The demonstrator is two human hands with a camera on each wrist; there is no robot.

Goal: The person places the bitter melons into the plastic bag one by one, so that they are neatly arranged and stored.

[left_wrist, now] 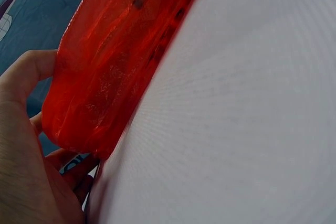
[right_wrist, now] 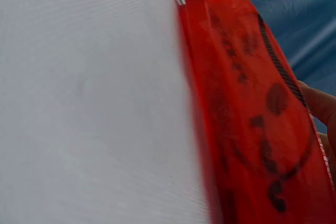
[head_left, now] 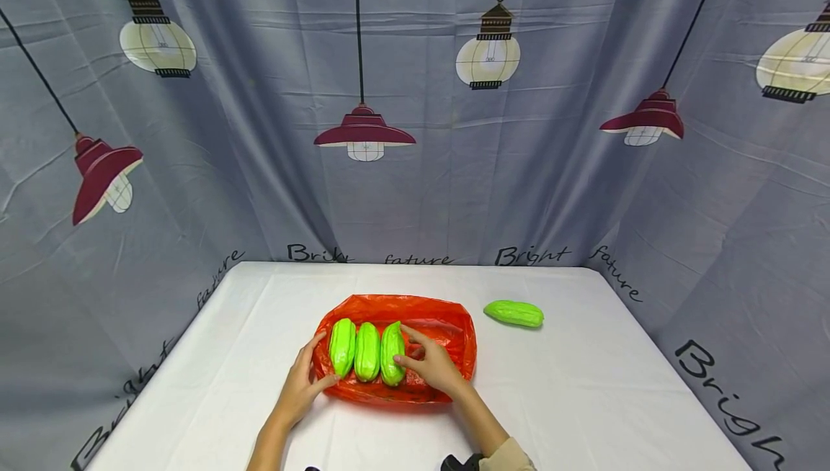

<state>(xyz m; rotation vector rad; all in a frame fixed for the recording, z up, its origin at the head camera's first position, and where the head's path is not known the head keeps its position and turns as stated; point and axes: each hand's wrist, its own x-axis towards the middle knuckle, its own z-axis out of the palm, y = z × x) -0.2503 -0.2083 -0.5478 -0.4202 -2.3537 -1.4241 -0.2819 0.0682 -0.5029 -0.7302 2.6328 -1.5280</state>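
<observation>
A red plastic bag [head_left: 428, 312] lies spread open on the white table, its sides standing up like a low bowl. Three light-green ridged bitter melons sit side by side in its left half: a left one [head_left: 342, 347], a middle one [head_left: 367, 353] and a right one [head_left: 390, 363]. My left hand [head_left: 300, 384] holds the bag's left end, fingers along the outer wall and thumb at the front rim. Reaching over the bag's right side, my right hand [head_left: 436, 363] pinches the right bitter melon between thumb and forefinger. Dark print shows on the bag [right_wrist: 262, 103] in the right wrist view.
Another bitter melon [head_left: 514, 313] lies on the white table [head_left: 583, 384], beyond the bag's right end. A grey-blue curtain [head_left: 415, 204] printed with lamps surrounds the table at the back and sides. A dark object [head_left: 462, 463] shows beside the right sleeve.
</observation>
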